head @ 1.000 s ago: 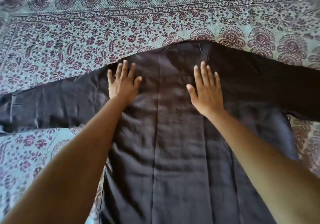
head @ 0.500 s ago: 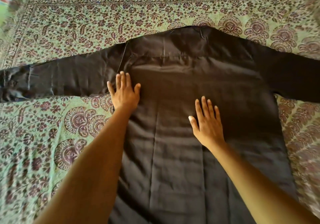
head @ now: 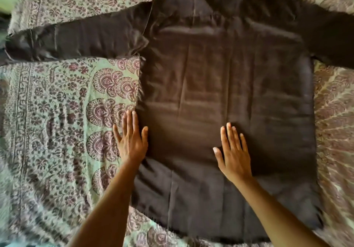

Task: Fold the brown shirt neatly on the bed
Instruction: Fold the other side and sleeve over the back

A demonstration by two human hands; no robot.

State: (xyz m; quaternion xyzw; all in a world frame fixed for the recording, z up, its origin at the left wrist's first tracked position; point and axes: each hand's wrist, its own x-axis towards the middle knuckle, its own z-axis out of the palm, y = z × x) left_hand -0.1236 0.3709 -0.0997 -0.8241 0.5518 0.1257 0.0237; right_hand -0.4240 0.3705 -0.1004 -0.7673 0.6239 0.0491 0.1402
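The brown shirt (head: 226, 78) lies spread flat on the bed, collar at the far side, both sleeves stretched out to left and right. My left hand (head: 131, 141) lies flat with straight fingers on the shirt's left side edge, partly on the bedspread. My right hand (head: 232, 152) presses flat on the lower middle of the shirt body, fingers straight and pointing away from me. Neither hand holds any cloth. The right sleeve's end runs out of view.
A green bedspread (head: 57, 122) with maroon floral and paisley print covers the bed all around the shirt. The left sleeve cuff (head: 17, 45) reaches near the bed's left edge.
Both hands have slid down the shirt from the shoulder area toward the hem, staying flat on the cloth. The view has dropped lower, so the hem now shows.
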